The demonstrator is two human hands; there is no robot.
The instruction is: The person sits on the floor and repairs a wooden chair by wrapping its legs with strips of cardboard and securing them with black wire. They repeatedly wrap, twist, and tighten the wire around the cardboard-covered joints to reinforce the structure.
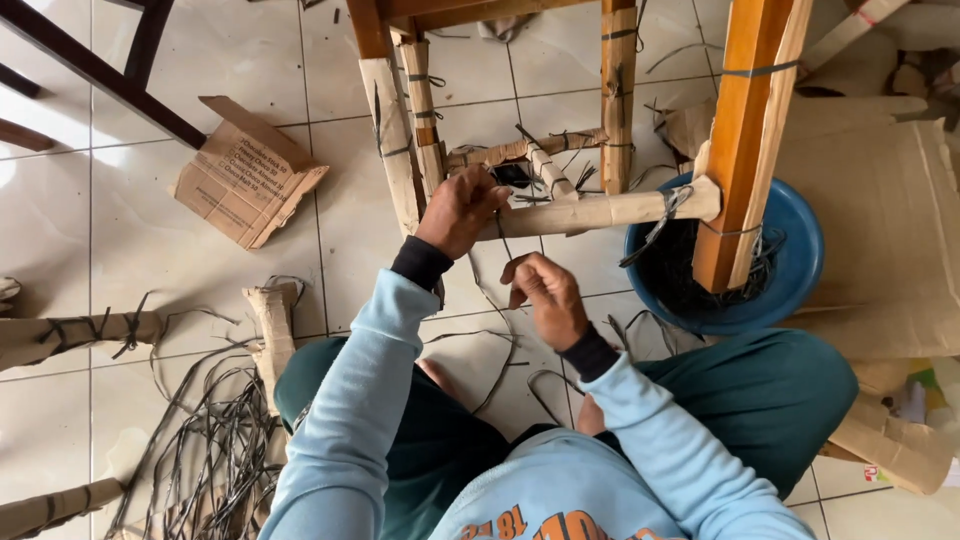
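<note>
A wooden chair frame (742, 130) stands in front of me, its legs and rungs wrapped in brown cardboard tied with black plastic straps. My left hand (460, 208) reaches to the cardboard-wrapped rung (600, 212) and grips a black strap (505, 245) there. My right hand (545, 296) is lower, closed on the same strap, which runs down toward my lap. I sit on the tiled floor in a light blue sweatshirt and green trousers.
A blue plastic basin (790, 270) with cut black straps sits under the right chair leg. A torn cardboard piece (245, 180) lies at left. Loose straps (215, 440) and wrapped cardboard rolls (75, 335) lie at lower left. Large cardboard sheets (890, 220) lie at right.
</note>
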